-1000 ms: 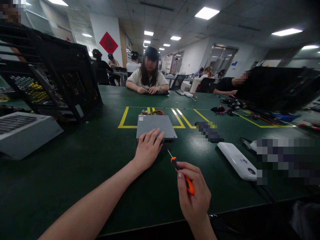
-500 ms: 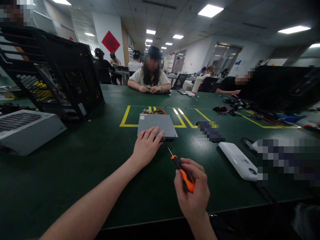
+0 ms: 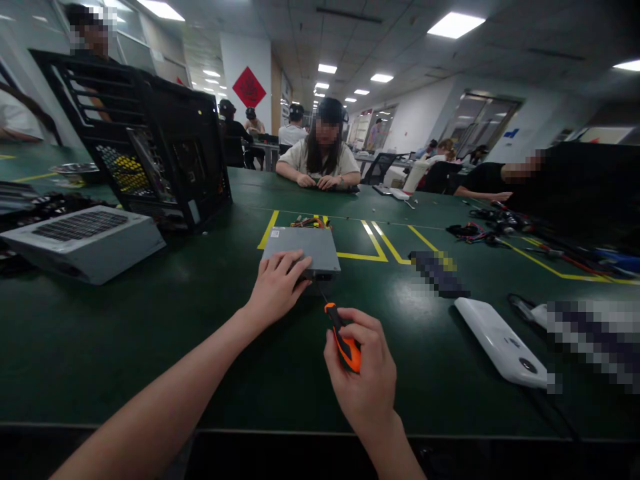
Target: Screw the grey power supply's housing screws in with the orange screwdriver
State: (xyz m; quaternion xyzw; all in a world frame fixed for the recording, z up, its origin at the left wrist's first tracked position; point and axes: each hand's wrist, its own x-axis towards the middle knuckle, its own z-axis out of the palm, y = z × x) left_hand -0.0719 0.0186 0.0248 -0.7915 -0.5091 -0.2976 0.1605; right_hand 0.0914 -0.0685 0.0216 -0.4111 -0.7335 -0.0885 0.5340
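Note:
A grey metal computer power supply (image 3: 305,245) lies on the green table, its bundled cables (image 3: 311,223) at the far side and a black socket on the near face. My left hand (image 3: 281,283) holds it, fingers across the top, thumb at the near edge. In my right hand (image 3: 365,363) is an orange and black screwdriver (image 3: 345,343), gripped by the handle between thumb and fingers. Its shaft points up and left at the near face of the power supply. Whether the tip touches a screw is too small to tell.
A second power supply (image 3: 93,240) and a black computer case (image 3: 160,147) stand at left. To the right lie a white device (image 3: 503,343), a blurred-out dark object (image 3: 437,272) and loose cables (image 3: 473,231). A co-worker (image 3: 320,157) sits across the table (image 3: 240,393).
My view has turned left. The power supply has shifted left relative to the yellow tape, with my left hand still on it. The screwdriver has followed it.

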